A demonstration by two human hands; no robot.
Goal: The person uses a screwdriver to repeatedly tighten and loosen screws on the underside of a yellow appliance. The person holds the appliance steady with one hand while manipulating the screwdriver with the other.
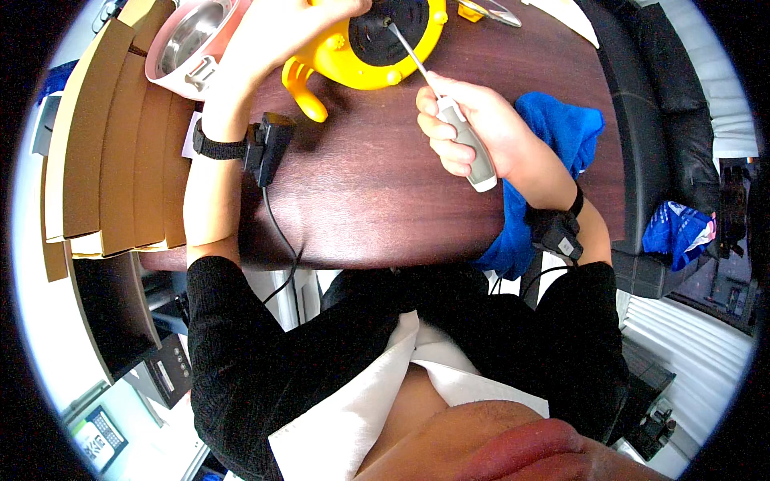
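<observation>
A yellow plastic object with a round black centre and rounded feet lies near the far edge of the dark wooden desk. My left hand grips its upper left part; some fingertips are cut off by the frame's edge. My right hand is closed round the grey handle of a screwdriver, whose metal shaft slants up to the black centre, its tip at a small recess there. A blue cloth lies under and beside my right forearm.
A pink pot with a steel inside and stacked cardboard boxes stand at the left. A small yellow piece is at the top. At the right are a black leather sofa and a blue-and-white bag. Cables hang from both wrist-worn devices.
</observation>
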